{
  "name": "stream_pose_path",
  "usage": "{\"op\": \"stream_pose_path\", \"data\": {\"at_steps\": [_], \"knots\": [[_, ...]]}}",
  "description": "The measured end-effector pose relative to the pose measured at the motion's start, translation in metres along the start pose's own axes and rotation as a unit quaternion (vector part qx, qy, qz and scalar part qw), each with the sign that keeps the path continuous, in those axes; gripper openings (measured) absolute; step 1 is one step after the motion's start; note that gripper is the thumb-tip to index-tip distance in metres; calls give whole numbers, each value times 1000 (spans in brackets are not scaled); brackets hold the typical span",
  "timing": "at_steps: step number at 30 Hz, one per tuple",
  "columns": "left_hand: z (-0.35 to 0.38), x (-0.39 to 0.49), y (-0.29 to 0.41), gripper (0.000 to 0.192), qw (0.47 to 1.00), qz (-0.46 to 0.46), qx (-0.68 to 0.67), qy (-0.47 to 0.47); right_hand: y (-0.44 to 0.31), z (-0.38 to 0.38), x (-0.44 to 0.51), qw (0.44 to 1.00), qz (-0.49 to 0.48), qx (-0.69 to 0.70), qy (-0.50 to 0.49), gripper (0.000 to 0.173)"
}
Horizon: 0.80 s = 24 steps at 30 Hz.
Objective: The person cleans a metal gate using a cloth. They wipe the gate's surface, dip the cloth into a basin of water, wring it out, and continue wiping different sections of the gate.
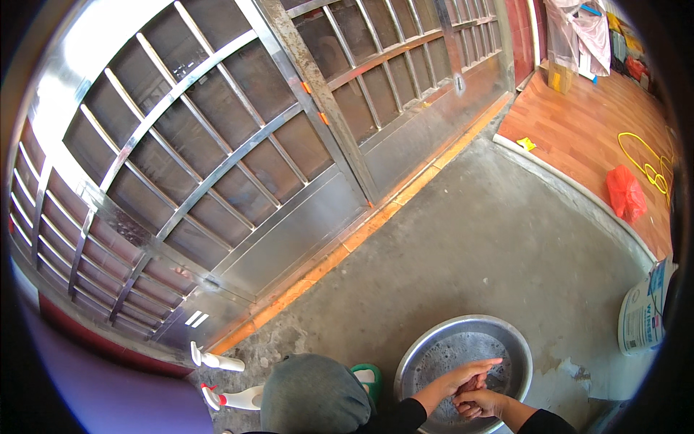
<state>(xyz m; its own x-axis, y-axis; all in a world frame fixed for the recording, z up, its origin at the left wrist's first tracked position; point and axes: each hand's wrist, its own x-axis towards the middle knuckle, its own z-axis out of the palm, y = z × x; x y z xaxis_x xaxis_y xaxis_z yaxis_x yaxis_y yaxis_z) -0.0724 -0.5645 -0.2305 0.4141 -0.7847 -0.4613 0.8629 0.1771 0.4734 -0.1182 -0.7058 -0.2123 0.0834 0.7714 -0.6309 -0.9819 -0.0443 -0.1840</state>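
Observation:
A round metal basin (403,374) of soapy water (455,347) stands on the concrete floor before me. Over it my left hand (466,375) and my right hand (478,404) are pressed together around a wet, dark reddish-brown cloth (467,386). One finger of my left hand points out to the right while the others curl in at the cloth. My right hand lies just below, its fingers bent around the cloth's lower part. Most of the cloth is hidden between the hands.
Left of my knee (314,393) are a white spray bottle (222,362) and another with a red trigger (241,399). A barred metal door (282,255) borders the floor. To the right are a white bucket (640,320), a red plastic bag (626,194) and a yellow cord (653,176).

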Motion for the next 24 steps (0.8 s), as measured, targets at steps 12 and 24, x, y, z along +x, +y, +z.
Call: {"op": "stream_pose_path", "data": {"at_steps": [12,24], "knots": [[-19,25,-37,29,889,40,235,392,12,17,26,913,-99,-244,311,31],[-21,20,-51,22,764,125,412,481,33,-26,60,642,-247,-679,256,22]]}}
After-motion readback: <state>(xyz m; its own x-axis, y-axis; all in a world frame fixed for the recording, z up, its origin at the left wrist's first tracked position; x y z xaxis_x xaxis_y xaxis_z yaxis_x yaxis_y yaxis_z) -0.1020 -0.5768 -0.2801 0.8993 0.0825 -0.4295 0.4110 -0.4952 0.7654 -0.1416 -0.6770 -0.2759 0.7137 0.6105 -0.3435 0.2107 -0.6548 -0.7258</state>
